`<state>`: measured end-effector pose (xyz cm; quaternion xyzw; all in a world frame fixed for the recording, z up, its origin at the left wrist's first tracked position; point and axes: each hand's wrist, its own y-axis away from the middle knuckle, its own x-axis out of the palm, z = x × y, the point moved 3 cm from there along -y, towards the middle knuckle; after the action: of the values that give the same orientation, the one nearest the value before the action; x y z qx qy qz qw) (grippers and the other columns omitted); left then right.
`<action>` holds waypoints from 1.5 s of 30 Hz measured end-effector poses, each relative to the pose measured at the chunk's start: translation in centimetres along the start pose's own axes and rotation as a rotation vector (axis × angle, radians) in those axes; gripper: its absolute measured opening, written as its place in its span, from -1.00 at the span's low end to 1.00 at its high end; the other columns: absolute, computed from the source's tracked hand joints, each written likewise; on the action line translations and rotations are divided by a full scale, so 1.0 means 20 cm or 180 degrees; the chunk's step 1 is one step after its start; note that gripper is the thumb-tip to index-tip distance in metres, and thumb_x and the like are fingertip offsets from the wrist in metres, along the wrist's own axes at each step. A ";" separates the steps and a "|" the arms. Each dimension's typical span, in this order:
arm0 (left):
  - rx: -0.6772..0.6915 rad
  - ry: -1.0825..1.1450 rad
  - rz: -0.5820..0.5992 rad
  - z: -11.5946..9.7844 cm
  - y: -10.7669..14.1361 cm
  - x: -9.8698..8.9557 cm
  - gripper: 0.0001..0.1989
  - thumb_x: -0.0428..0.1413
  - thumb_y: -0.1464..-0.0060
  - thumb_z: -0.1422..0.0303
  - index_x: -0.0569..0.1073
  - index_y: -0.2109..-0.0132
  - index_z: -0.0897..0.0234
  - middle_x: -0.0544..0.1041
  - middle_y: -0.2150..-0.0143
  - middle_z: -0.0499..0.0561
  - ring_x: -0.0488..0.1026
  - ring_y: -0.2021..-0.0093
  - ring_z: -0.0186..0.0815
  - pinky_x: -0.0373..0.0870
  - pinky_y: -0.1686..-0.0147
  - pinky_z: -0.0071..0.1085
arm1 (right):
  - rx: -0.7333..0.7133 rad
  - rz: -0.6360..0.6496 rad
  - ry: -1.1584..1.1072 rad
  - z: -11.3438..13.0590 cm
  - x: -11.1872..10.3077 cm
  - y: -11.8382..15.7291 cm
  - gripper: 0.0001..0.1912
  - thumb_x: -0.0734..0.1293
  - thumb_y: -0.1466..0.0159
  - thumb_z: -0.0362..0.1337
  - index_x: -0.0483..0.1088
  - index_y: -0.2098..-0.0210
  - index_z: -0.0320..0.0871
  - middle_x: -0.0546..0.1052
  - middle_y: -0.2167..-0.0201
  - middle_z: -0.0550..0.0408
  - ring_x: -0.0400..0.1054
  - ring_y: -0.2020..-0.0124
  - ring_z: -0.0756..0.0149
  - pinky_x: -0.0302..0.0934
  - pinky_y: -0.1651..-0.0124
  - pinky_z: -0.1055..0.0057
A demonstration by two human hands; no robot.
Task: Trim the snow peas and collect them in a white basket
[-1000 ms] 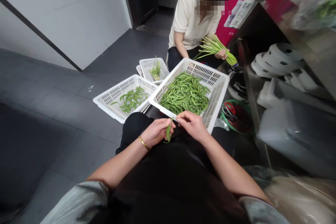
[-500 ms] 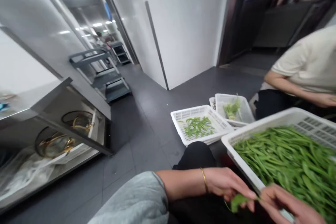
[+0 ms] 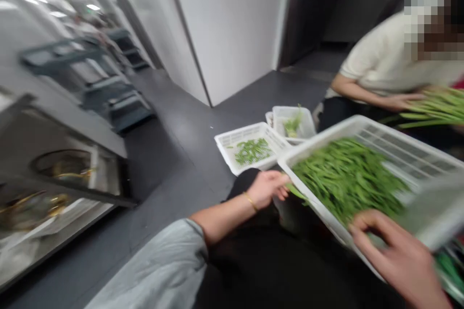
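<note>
My left hand [image 3: 270,188], with a thin gold bracelet at the wrist, pinches a flat green pod [image 3: 297,194] beside the near left wall of a large white basket [image 3: 328,224]. Inside that basket lies a heap of green pods [image 3: 344,178]. My right hand [image 3: 395,251] is over the basket's near edge, thumb and forefinger curled together in a pinch. Whatever is between those fingertips, if anything, is too small and blurred to make out.
A shallow white basket [image 3: 281,141] holds fewer pods, by a white tub [image 3: 308,123] with green stalks. A co-worker [image 3: 377,63] sits at right holding long green stalks [image 3: 435,108]. Left are a steel shelf unit [image 3: 108,198] and a grey cart [image 3: 126,116]; a white wall corner stands ahead.
My hands have come apart; both were at one pod before. The left stays closed on the pod, while the right is over the basket edge. The view has shifted right, showing the co-worker's stalks.
</note>
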<state>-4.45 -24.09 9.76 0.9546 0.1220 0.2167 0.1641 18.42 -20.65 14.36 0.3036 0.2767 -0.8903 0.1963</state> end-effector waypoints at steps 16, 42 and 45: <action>-0.0108 -0.1488 0.1539 0.00 0.03 0.05 -0.70 0.24 0.08 0.17 0.44 0.42 0.37 0.48 0.55 -0.01 0.40 0.61 -0.41 0.38 0.60 -0.50 | 0.0311 0.0341 -0.0468 0.06 0.27 -0.11 -0.58 0.08 -0.38 -0.14 0.14 0.59 -0.11 0.24 0.61 0.17 0.18 0.53 0.40 0.09 0.40 0.47; -0.0261 -0.0138 0.0953 -0.01 -0.17 0.04 -0.84 0.24 0.10 0.35 0.47 0.41 0.39 0.07 0.80 -0.23 0.08 0.75 -0.53 0.00 0.69 -0.57 | 0.1827 0.1706 0.1989 -0.56 0.32 -0.44 -0.76 0.27 -0.25 -0.26 0.52 0.24 -0.28 0.54 0.17 -0.21 0.42 0.12 0.12 0.20 0.18 0.41; -0.0433 -0.0464 0.0828 0.02 -0.18 0.05 -0.69 0.27 0.13 0.25 0.52 0.27 0.41 0.19 0.73 -0.21 -0.07 0.76 -0.61 -0.25 0.72 -0.56 | 0.1713 0.1584 0.1804 -0.49 0.26 -0.39 -0.77 0.25 -0.28 -0.24 0.52 0.29 -0.21 0.56 0.29 -0.03 0.42 0.24 0.26 0.17 0.24 0.48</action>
<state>-4.03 -20.61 8.38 0.9622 -0.0298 0.1740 0.2074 14.81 -9.56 7.49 0.6323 -0.0028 -0.7382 0.2349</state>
